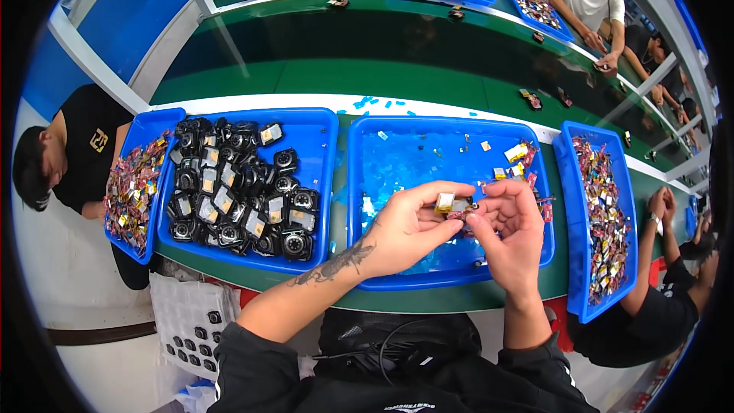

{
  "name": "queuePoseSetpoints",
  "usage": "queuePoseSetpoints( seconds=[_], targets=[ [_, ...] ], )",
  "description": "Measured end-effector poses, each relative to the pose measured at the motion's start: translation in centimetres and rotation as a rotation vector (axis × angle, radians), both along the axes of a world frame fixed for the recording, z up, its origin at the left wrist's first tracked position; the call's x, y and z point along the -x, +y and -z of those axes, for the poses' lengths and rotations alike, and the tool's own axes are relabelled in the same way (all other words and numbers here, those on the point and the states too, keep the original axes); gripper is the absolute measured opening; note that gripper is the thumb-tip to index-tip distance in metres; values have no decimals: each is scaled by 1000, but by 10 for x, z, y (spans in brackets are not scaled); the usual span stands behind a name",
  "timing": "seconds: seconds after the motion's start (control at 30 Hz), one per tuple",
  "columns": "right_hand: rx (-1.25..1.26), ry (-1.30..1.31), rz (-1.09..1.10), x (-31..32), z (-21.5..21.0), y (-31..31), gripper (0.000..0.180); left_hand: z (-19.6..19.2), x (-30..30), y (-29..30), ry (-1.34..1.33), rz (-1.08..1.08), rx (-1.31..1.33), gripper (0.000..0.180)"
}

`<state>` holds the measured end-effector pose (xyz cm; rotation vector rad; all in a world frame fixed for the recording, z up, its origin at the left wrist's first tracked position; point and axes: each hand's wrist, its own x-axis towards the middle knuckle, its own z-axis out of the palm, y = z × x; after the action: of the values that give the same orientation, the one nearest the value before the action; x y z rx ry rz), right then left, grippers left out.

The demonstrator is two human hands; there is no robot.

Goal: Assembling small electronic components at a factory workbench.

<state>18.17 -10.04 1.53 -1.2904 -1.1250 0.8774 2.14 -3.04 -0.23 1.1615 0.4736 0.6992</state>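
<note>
Over the middle blue tray [382, 214], both hands meet at a small circuit board with a yellow-wrapped battery [445, 203]. My left hand [405, 229] has its thumb and fingers closed round the board. My right hand [511, 241] is closed too, its thumb and fingertips pinching at the board's right end, where a small dark part shows. The fingers cover much of the board. Beneath and behind the right hand, more red boards with yellow batteries [521, 154] lie along the tray's right side. Small pale scraps are scattered over the tray's bottom.
To the left stands a blue tray of black camera housings [222, 199], with a tray of boards [138, 191] beyond. At right is another tray heaped with boards [608, 222]. A green conveyor belt [344, 69] carrying scattered boards runs behind. Co-workers sit left, right and across.
</note>
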Motion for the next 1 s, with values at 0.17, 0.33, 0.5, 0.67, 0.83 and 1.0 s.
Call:
queuePoseSetpoints(
  seconds=[0.17, 0.33, 0.5, 0.67, 0.83, 1.0],
  targets=[
    [11, -185, 5, 2, -5, 1, 37, 2, 0, 1, -20, -3, -55, 38],
    [59, -306, 0, -2, -10, 3, 40, 2, -4, -2, -6, -73, -131, 41],
    [80, -273, -3, -2, -10, 3, 43, -2, -5, -5, 5, -111, -90, 48],
    [99, 29, -19, 5, -6, 8, 49, 0, -4, -3, -85, -119, 37, 53],
    [141, -56, -82, 10, -4, 16, 44, 8, 3, 1, -138, -137, 63, 55],
    [90, -53, -125, -3, -19, 39, 47, -21, 10, -3, 40, -266, -53, 60]
  ],
)
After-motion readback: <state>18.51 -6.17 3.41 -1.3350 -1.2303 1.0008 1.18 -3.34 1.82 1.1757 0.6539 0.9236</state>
